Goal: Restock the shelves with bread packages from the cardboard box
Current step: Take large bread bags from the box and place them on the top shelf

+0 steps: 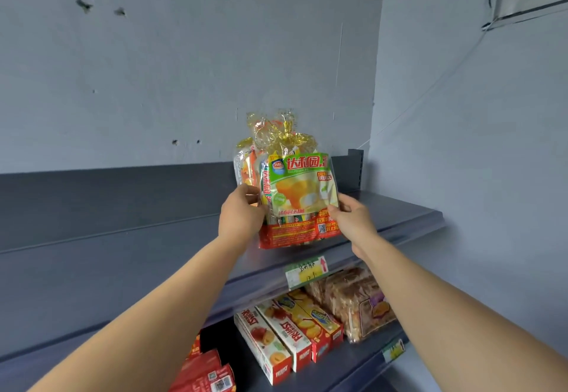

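Observation:
A bread package (299, 190) with a green and orange label and a gold-tied top stands upright at the right end of the grey top shelf (129, 228). Behind it stand similar packages (246, 167), close against it. My left hand (241, 216) grips the front package's left side. My right hand (352, 217) holds its lower right corner. Both arms reach up from below. The cardboard box is not in view.
A price tag (305, 270) hangs on the top shelf's front edge. On the shelf below lie red fruit-snack boxes (285, 334), clear bags of brown bread (356, 297) and red packets (206, 371). Blue-grey walls meet in a corner (373, 114) right of the shelf.

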The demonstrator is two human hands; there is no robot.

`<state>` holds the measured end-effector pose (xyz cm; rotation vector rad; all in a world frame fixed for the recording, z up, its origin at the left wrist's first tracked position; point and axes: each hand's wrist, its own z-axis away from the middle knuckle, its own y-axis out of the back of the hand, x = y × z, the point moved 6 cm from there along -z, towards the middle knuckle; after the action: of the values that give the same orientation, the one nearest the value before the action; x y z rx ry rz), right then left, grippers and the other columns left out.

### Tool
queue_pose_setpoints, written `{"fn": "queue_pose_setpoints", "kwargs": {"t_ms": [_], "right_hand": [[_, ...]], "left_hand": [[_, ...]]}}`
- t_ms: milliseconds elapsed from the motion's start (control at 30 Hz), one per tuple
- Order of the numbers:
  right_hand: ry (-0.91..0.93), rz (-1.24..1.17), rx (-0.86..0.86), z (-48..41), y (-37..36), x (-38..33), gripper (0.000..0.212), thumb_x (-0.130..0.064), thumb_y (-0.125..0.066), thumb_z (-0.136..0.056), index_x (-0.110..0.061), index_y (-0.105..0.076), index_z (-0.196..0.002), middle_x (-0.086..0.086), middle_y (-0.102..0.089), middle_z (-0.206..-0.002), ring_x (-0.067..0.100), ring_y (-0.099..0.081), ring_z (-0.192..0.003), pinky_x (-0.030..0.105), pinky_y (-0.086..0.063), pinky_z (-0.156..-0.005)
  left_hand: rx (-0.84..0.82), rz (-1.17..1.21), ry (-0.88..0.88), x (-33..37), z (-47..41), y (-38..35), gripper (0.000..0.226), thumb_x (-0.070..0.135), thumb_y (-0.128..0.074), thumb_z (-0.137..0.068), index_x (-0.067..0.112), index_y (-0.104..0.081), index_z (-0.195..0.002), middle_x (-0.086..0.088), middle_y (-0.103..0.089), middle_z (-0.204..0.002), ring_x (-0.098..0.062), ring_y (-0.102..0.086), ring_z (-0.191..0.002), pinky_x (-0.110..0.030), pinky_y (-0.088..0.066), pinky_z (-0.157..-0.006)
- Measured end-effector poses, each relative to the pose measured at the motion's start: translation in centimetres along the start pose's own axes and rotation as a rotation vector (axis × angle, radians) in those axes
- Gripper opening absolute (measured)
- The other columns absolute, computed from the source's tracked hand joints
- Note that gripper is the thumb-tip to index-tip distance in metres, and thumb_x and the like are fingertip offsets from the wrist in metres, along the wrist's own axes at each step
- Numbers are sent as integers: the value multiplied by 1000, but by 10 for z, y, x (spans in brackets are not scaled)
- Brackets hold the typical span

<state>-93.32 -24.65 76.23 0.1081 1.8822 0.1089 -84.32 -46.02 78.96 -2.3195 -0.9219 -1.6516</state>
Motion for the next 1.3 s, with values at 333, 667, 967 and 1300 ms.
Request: {"fn": "queue_pose_setpoints", "kwargs": {"t_ms": [333, 667, 967, 1300], "right_hand": [[-27, 35, -128, -52, 6, 34, 38, -12, -51, -98, -25, -55, -133, -4, -64, -118, 15, -61, -106, 32, -52, -87], [22, 123, -158, -57, 5, 34, 38, -16, -53, -98, -19, -47, -135, 1, -61, -122, 18, -59, -104, 34, -50, -83], [13, 147, -206, -53, 5, 34, 39, -19, -58, -95, -20, -48, -133, 1, -63, -122, 21, -60, -108, 40, -52, -90], [3, 243, -193, -42, 10, 34, 60, -18, -59, -94, -18, -31, -148, 7, -49, -143, 26, -52, -126, 39, -46, -97]], "left_hand": [[92, -104, 47, -10, -13, -37, 29, 14, -64, -88, 19, -54, -115, 2, -64, -116, -19, -63, -102, -44, -57, -83], [90, -201, 100, -11, -1, -45, 32, 27, -58, -93, 21, -48, -123, 6, -60, -108, -19, -63, -96, -44, -58, -80], [91, -275, 86, -4, 10, -43, 40, 28, -57, -94, 18, -46, -132, -1, -59, -124, -19, -60, -98, -37, -57, -74], [76, -415, 123, -5, 27, -42, 47, 25, -58, -94, 14, -43, -137, -5, -56, -132, -23, -56, -112, -34, -48, -82]]}}
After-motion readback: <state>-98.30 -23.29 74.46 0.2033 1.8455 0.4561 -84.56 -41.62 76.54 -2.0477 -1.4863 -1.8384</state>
